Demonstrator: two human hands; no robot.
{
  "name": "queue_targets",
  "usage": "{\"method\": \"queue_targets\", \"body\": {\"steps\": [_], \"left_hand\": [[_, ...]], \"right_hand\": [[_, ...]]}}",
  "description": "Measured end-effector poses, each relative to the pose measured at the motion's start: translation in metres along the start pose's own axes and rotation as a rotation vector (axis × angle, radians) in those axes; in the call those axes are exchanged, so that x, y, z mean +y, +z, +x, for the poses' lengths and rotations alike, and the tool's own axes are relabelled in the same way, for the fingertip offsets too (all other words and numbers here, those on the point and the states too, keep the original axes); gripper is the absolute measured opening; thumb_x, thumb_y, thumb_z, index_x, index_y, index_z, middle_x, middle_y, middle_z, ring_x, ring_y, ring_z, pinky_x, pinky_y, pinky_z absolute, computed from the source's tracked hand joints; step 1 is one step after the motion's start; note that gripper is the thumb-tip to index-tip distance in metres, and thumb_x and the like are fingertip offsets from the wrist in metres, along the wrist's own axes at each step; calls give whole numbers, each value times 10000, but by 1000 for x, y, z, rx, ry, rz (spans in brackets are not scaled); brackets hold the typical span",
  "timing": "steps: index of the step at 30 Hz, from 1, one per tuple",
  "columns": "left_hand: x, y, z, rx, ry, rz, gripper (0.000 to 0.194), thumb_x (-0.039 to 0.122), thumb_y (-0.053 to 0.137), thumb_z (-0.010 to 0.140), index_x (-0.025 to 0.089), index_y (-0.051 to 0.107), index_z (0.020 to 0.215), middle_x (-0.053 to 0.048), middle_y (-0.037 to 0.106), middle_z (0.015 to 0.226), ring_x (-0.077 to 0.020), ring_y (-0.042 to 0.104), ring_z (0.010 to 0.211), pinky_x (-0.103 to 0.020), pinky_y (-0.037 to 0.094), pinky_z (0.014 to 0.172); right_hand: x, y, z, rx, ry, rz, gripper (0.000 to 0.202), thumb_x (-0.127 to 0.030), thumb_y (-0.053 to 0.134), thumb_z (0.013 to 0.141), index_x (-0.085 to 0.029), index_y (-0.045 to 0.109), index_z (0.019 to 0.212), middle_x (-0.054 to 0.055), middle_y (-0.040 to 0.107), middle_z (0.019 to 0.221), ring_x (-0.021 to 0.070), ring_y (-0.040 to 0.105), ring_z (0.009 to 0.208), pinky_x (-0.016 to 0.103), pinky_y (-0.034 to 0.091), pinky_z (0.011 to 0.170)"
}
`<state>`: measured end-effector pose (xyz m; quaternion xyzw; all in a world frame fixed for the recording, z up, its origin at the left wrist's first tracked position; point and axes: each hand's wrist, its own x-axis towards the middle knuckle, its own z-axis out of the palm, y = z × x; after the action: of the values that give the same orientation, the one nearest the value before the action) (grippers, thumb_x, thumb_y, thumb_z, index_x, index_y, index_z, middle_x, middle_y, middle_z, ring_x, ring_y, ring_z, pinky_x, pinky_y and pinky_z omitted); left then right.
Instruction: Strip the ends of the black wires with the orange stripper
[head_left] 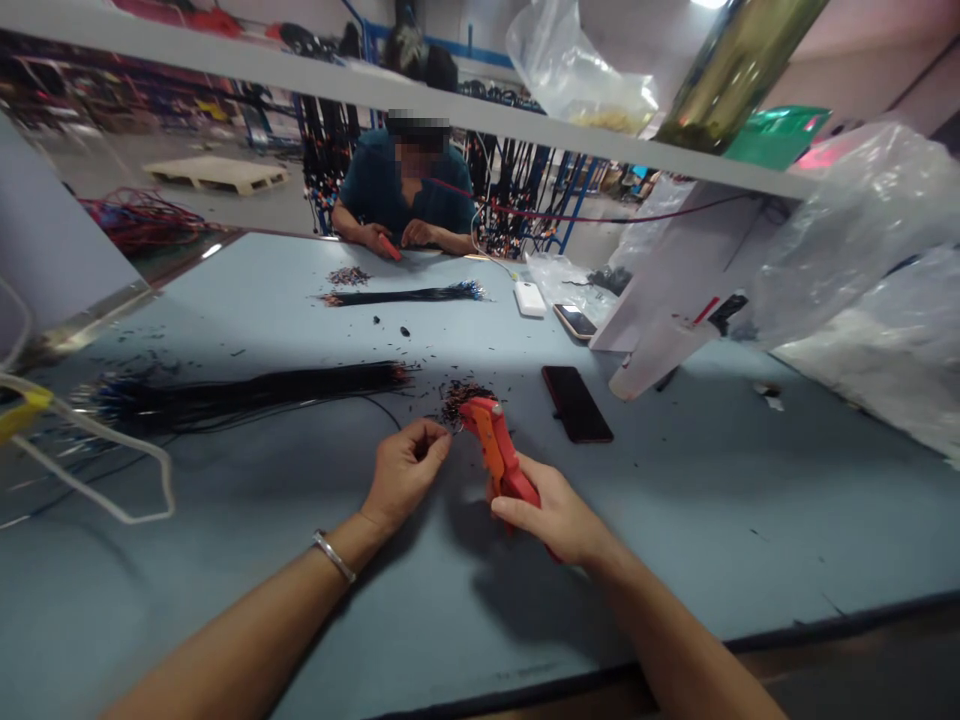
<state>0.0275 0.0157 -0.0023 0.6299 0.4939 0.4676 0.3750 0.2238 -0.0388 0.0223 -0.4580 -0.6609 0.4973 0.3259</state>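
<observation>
My right hand [551,510] is wrapped around a red and orange wire stripper [491,445], whose head points away from me and to the left. Just left of the tool's head, my left hand [409,470] is closed in a pinch on a thin black wire [386,408], which curves from the bundle down behind the fingers. The wire's end by the fingertips is too small to make out clearly. A long bundle of black wires [262,395] lies beyond my left hand. Behind the stripper's head is a heap of small dark and copper-coloured scraps [461,400].
A dark phone [577,403] lies right of the stripper, near a whitish cup [652,355]. Farther back are another wire bundle [405,294], a white box [529,299] and a second phone [575,320]. A co-worker [409,185] sits opposite. A shelf [480,108] crosses above.
</observation>
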Motion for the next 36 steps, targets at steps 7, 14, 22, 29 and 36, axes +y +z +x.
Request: {"method": "queue_targets", "body": {"steps": [7,14,22,29,36], "left_hand": [[6,4,-4,-98,-44,-185,157,298,643,697,143,624,692,9,613,624,-122,527,603,-206,433,576],[10,2,-5,-151,-47,-275,131,256,693,649,143,631,671,16,640,633,-122,554,597,-219,467,602],[14,5,-3,-197,-80,-302,237,369,732,640,139,677,661,-23,704,650,-159,616,616,-266,518,643],[13,5,-1,-193,-109,-255,264,403,728,626,142,699,659,-46,726,676,-195,639,650,-301,531,669],[9,5,0,-178,-134,-312,171,304,705,626,141,706,676,-33,715,662,-171,625,629,-282,522,670]], "right_hand": [[13,9,4,298,-417,-744,440,-287,536,812,-129,485,1219,155,630,1051,273,601,900,389,484,800],[24,15,11,333,-458,-893,479,-234,566,783,-131,500,1247,160,632,1075,282,590,927,415,483,819],[30,10,14,338,-420,-833,559,-190,574,721,-130,488,1270,155,605,1092,279,581,954,410,505,844],[29,11,20,357,-422,-846,496,-222,554,747,-139,476,1230,153,610,1061,275,589,915,391,500,818],[30,12,25,370,-419,-920,339,-213,525,712,-145,529,1044,114,625,876,247,587,758,342,482,684]]}}
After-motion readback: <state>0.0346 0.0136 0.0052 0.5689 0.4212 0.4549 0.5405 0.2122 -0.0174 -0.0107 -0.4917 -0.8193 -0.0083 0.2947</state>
